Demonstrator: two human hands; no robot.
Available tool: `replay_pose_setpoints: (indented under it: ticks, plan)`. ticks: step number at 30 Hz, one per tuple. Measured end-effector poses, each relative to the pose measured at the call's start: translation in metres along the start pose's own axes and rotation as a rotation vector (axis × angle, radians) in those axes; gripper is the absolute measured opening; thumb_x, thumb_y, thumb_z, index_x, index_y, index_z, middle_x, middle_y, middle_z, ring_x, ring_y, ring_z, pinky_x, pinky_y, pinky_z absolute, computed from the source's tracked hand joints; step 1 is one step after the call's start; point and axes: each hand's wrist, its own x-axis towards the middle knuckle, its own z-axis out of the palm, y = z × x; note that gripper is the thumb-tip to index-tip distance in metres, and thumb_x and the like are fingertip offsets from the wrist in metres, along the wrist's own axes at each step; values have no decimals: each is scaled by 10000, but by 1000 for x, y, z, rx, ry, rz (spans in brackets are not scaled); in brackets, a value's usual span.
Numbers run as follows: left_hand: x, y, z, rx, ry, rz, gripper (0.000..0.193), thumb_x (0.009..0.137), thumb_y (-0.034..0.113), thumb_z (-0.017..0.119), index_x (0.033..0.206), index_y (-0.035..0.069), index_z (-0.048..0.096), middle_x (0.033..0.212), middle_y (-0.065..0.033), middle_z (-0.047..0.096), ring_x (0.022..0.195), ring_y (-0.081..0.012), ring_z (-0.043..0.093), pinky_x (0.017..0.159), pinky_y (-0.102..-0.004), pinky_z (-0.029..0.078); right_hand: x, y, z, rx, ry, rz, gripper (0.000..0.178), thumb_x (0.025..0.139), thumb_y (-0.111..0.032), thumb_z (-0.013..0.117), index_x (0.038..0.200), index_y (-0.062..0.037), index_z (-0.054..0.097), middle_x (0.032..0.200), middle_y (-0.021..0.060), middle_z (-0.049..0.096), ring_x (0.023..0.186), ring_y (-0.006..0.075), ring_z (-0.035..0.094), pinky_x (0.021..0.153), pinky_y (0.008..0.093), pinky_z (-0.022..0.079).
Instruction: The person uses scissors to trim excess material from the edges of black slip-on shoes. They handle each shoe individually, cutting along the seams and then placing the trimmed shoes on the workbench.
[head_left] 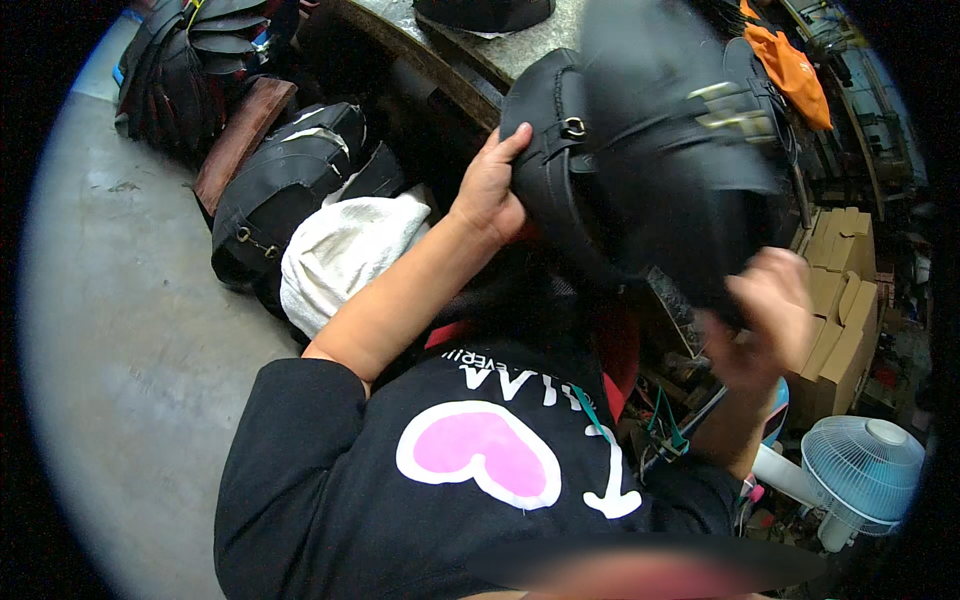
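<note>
A bulky black leather article with a saddle-like shape (545,185), with straps and a small metal ring, is in front of me at the upper right. My left hand (492,188) grips its left edge, thumb on top and fingers tucked out of sight behind. At the article's lower right edge is my right hand (768,315), smeared by motion; whether its fingers close on the leather I cannot tell. Much of the article's middle and right side is blurred too, including some pale yellowish pieces (735,112).
To the left lie another black leather article with metal fittings (290,190), a white cloth (350,250), a reddish-brown board (243,140) and stacked black flaps (180,90). A worktable (385,25) stands ahead. Rightward are cardboard boxes (840,300), a fan (862,470) and orange cloth (790,75).
</note>
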Motion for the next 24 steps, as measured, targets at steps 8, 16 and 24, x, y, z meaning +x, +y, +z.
replay_pose_setpoints:
  ticks: [8,16,24]
  plan:
    - [-7,-11,11,32,26,14,337,1039,226,510,1342,76,506,1277,-121,629,1107,-279,645,1002,-490,512,-31,-13,-8,391,296,419,421,733,-113,747,1083,84,621,1100,251,659,978,354,640,898,479,492]
    - [-5,-24,29,-92,-104,-174,593,1074,475,252,1370,33,513,1387,-152,571,1247,-318,565,1121,-515,387,-9,-23,51,-206,-222,308,431,678,-137,820,1060,-30,652,1069,133,631,1017,350,593,962,471,457]
    - [-29,-6,29,382,-197,-48,501,1050,266,459,1467,36,304,1311,-148,531,1076,-265,588,927,-393,529,-18,16,-20,-146,263,569,399,782,-51,826,1135,17,653,1095,156,692,1011,263,657,901,375,520]
